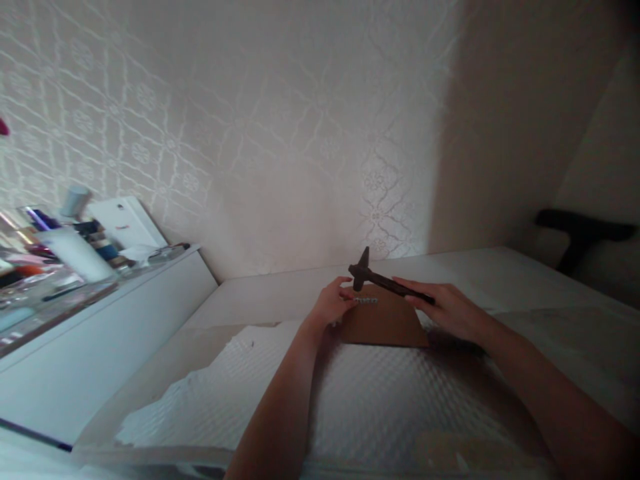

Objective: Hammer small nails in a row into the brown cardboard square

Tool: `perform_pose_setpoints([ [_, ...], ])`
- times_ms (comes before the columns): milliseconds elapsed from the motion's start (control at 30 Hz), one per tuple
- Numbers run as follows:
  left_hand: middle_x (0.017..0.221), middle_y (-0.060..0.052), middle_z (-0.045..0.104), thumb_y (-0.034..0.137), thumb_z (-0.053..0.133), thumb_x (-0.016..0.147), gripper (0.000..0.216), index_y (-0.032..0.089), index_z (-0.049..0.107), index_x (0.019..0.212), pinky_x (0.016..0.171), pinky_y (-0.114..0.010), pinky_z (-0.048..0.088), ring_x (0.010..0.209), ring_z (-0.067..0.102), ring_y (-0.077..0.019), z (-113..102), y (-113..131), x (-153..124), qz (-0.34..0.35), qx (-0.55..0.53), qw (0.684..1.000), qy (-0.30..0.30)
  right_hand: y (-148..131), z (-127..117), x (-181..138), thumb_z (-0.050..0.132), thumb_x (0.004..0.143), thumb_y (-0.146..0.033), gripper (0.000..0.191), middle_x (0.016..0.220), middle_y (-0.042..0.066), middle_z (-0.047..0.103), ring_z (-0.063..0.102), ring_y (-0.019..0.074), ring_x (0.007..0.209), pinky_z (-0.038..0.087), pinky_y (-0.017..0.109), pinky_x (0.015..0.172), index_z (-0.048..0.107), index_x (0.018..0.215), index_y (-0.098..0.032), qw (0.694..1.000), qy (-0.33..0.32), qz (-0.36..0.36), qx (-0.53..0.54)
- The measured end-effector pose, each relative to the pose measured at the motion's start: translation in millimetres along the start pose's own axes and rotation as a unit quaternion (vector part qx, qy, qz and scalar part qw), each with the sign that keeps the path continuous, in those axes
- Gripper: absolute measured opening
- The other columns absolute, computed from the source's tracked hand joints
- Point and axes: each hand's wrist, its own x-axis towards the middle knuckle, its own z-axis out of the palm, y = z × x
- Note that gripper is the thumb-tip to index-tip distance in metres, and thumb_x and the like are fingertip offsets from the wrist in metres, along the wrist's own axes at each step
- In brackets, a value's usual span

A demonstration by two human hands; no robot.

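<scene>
My right hand (437, 303) is wrapped around the handle of a dark hammer (395, 285), its head up and to the left over a brown board (385, 327). A short row of small pale pieces (366, 300) runs across the board near its far side. At the board's left edge is my left hand (333, 303), its fingers bent and fingertips close together beside the left end of the row, just under the hammer head. Whatever sits between those fingertips is too small to tell.
Under the board, quilted white wrapping (380, 393) covers part of a pale surface (280, 287). To the left stands a white cabinet (115, 340) crowded with bottles, tubes and a white box (125, 223). A patterned wall (300, 133) rises behind; a black T-shaped object (583, 230) stands at right.
</scene>
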Motion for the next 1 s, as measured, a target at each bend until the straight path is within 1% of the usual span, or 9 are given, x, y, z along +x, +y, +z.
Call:
perform_pose_setpoints([
  [200, 0.086, -0.003, 0.068, 0.008, 0.066, 0.072, 0.053, 0.018, 0.05, 0.121, 0.075, -0.026, 0.05, 0.079, 0.064, -0.015, 0.6, -0.2, 0.3, -0.018, -0.009, 1.0, 0.006, -4.6, 4.1, 0.1, 0.045, 0.088, -0.03, 0.044, 0.129, 0.0, 0.055, 0.054, 0.0218, 0.116, 0.043, 0.036, 0.099, 0.049, 0.132, -0.027, 1.0, -0.003, -0.009, 0.003],
  [333, 0.084, -0.002, 0.067, 0.008, 0.067, 0.071, 0.055, 0.018, 0.05, 0.122, 0.074, -0.025, 0.05, 0.079, 0.064, -0.015, 0.0, -0.8, 1.0, -0.017, -0.005, 1.0, 0.007, -6.6, 7.9, 0.1, 0.045, 0.088, -0.029, 0.044, 0.13, 0.0, 0.054, 0.054, 0.0207, 0.117, 0.043, 0.036, 0.099, 0.049, 0.132, -0.026, 1.0, 0.003, -0.016, 0.006],
  [467, 0.082, -0.002, 0.066, 0.008, 0.068, 0.069, 0.054, 0.017, 0.051, 0.119, 0.071, -0.024, 0.049, 0.079, 0.064, -0.0159, -0.6, -2.4, 1.8, -0.015, 0.01, 1.0, 0.017, -8.2, 9.5, 0.1, 0.044, 0.088, -0.026, 0.043, 0.128, -0.002, 0.056, 0.055, 0.02, 0.114, 0.044, 0.036, 0.098, 0.051, 0.131, -0.028, 1.0, -0.007, -0.029, 0.01],
  [600, 0.079, -0.001, 0.067, 0.007, 0.068, 0.069, 0.053, 0.019, 0.051, 0.118, 0.073, -0.025, 0.049, 0.077, 0.064, -0.0152, 0.3, -3.8, 2.2, -0.014, -0.012, 1.0, 0.017, -10.4, 9.2, 0.5, 0.044, 0.088, -0.026, 0.043, 0.129, -0.002, 0.055, 0.054, 0.0198, 0.116, 0.042, 0.035, 0.1, 0.051, 0.131, -0.027, 1.0, 0.01, -0.015, 0.006],
  [767, 0.081, -0.002, 0.067, 0.008, 0.069, 0.067, 0.054, 0.018, 0.052, 0.117, 0.074, -0.027, 0.048, 0.076, 0.064, -0.0168, -0.1, -3.7, 2.4, -0.015, 0.0, 1.0, 0.023, -11.3, 9.2, 0.5, 0.044, 0.087, -0.024, 0.044, 0.129, -0.002, 0.055, 0.054, 0.0196, 0.115, 0.044, 0.034, 0.099, 0.051, 0.131, -0.028, 1.0, -0.004, -0.029, 0.01],
  [833, 0.081, -0.002, 0.068, 0.008, 0.068, 0.068, 0.053, 0.018, 0.052, 0.117, 0.074, -0.027, 0.048, 0.076, 0.064, -0.0163, -0.4, -3.1, 2.1, -0.013, -0.008, 1.0, 0.018, -11.6, 9.1, 0.5, 0.044, 0.087, -0.026, 0.044, 0.129, -0.002, 0.055, 0.054, 0.0201, 0.116, 0.043, 0.035, 0.099, 0.051, 0.131, -0.027, 1.0, 0.004, -0.022, 0.01],
  [900, 0.08, -0.001, 0.068, 0.007, 0.067, 0.069, 0.052, 0.019, 0.052, 0.118, 0.073, -0.026, 0.048, 0.075, 0.064, -0.0154, -0.5, -2.6, 1.8, -0.012, -0.016, 1.0, 0.016, -12.4, 9.0, 0.5, 0.044, 0.088, -0.026, 0.043, 0.129, -0.002, 0.055, 0.054, 0.0202, 0.116, 0.042, 0.035, 0.1, 0.051, 0.13, -0.026, 1.0, 0.014, -0.011, 0.011],
  [1000, 0.079, -0.001, 0.067, 0.007, 0.068, 0.068, 0.052, 0.018, 0.053, 0.116, 0.07, -0.025, 0.048, 0.076, 0.063, -0.0158, -0.6, -2.4, 1.7, -0.017, -0.001, 1.0, 0.019, -13.9, 9.2, 0.4, 0.044, 0.087, -0.024, 0.044, 0.128, -0.004, 0.055, 0.055, 0.0194, 0.115, 0.042, 0.035, 0.1, 0.051, 0.13, -0.029, 1.0, 0.003, -0.013, 0.019],
])
